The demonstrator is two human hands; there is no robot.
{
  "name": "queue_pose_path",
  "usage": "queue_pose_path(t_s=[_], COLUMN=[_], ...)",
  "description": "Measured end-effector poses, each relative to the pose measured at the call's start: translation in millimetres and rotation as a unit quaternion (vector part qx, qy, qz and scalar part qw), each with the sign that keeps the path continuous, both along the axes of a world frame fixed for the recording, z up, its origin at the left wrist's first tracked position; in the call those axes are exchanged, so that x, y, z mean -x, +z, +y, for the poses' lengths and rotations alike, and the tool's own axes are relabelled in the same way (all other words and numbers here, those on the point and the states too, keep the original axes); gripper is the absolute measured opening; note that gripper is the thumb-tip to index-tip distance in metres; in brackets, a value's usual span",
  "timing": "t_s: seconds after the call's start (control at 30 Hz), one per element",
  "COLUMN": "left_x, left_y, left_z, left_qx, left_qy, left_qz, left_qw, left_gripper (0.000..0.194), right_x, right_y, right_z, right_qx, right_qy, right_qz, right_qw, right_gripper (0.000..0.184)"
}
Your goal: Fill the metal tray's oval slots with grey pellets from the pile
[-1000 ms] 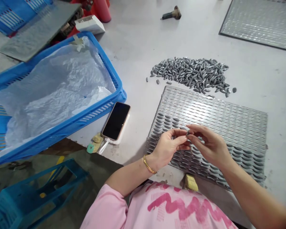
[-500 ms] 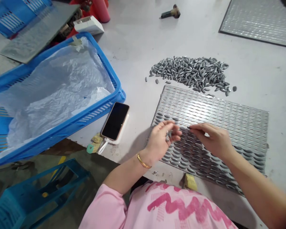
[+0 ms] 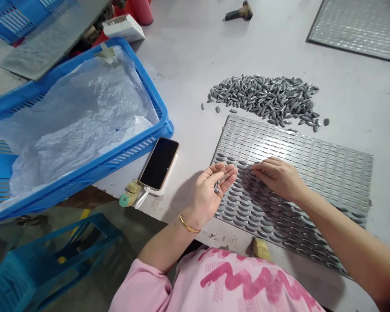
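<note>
Loosely curled, left fingers [image 3: 231, 172] cradle grey pieces [image 3: 217, 189] over panel [image 3: 299, 151] edge; right fingers [image 3: 263, 166] nearly together, hold unclear; phone [image 3: 159, 163] apart.

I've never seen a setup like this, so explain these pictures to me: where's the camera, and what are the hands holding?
There's no machine here, just a person's two bare hands. Every picture comes from one head-worn camera looking forward and down. On the pale table lies a ridged metallic plate, its nearer part covered with rows of oval pieces. Beyond it sits a loose pile of similar pieces. The left hand holds a few small grey pieces. The right hand is at the plate; whether its fingertips pinch anything is unclear.
</note>
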State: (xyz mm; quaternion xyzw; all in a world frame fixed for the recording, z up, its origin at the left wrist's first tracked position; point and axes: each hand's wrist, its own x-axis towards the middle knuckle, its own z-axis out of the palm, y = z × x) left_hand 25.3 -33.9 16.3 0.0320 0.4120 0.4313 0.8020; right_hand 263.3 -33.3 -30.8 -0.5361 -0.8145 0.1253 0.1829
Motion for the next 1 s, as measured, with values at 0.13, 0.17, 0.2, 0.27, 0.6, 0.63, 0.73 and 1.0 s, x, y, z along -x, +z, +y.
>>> queue_pose_path(t_s=[0.13,0.17,0.2,0.27,0.6,0.63,0.73,1.0], left_x=[2,2,2,1,0,0,-4,-22], left_y=[-0.7,-0.7,-0.7,-0.3,-2.1,-2.1,-1.7,-5.9], left_z=[-1,-2,-2,-3,-5,-5,-5,-11], left_qx=[0.004,0.004,0.004,0.004,0.009,0.009,0.006,0.013], left_qy=[0.003,0.001,-0.001,-0.005,-0.014,-0.017,-0.034,-0.074], left_qz=[-0.005,-0.005,-0.006,-0.004,-0.016,-0.014,-0.009,-0.009], left_qw=[1.0,1.0,1.0,1.0,1.0,1.0,0.999,0.997], left_gripper=[0.029,0.031,0.031,0.027,0.014,0.013,0.009,0.009], right_x=[1,2,2,2,-6,-5,-2,0], right_y=[0.9,1.7,2.6,4.0,1.8,2.4,5.0,17.2], right_z=[-1,-2,-2,-2,7,7,8,7], right_qx=[-0.016,-0.019,-0.022,-0.021,0.048,0.045,0.023,0.035], right_qy=[-0.008,-0.007,-0.005,-0.001,0.024,0.029,0.05,0.026], right_qz=[-0.025,-0.037,-0.047,-0.058,-0.026,-0.036,-0.081,0.004], right_qw=[1.0,0.999,0.999,0.998,0.998,0.998,0.995,0.999], right_gripper=[0.023,0.023,0.023,0.024,0.021,0.022,0.026,0.022])
